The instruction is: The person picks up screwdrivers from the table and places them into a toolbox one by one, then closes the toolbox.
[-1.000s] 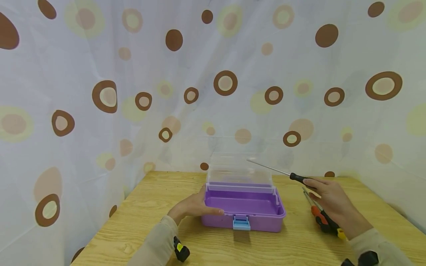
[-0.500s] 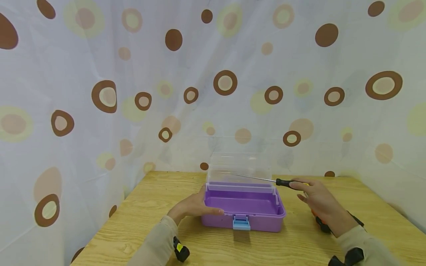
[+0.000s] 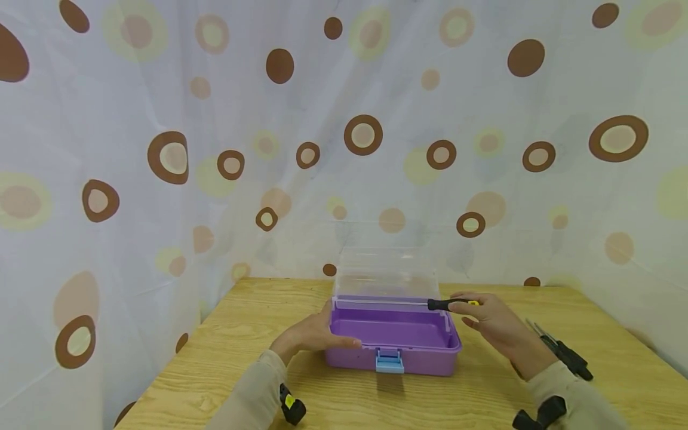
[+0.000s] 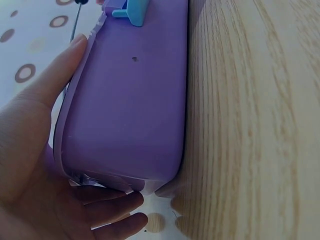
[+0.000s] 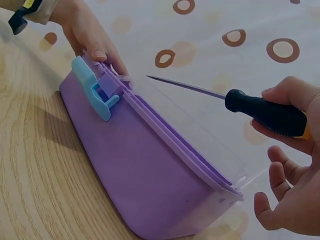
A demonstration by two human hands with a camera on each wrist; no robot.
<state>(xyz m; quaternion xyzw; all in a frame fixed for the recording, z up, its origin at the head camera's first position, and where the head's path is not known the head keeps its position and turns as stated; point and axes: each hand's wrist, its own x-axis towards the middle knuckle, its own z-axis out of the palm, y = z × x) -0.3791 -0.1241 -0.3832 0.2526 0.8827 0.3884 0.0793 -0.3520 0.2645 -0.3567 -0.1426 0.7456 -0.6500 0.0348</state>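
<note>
A purple plastic toolbox (image 3: 419,362) stands on the wooden table with its clear lid (image 3: 384,272) swung up and back. Its tray looks bare inside, and a light blue latch (image 3: 389,361) hangs on its front. My left hand (image 3: 309,332) holds the box's left end, thumb along the front rim and fingers round the side, as the left wrist view (image 4: 47,107) shows. Between thumb and fingers my right hand (image 3: 500,328) pinches a screwdriver (image 5: 265,112) by its black-and-yellow handle. Its shaft points left, above the back part of the box; the other fingers curl loosely.
More tools with dark handles (image 3: 570,358) and metal shafts lie on the table (image 3: 215,364) to the right, partly hidden by my right forearm. A spotted curtain (image 3: 322,89) hangs behind the table and at its sides.
My right hand has carried the screwdriver left and lower, from beside the box to over its back part, with the shaft now nearly level. My left hand and the box have stayed put.
</note>
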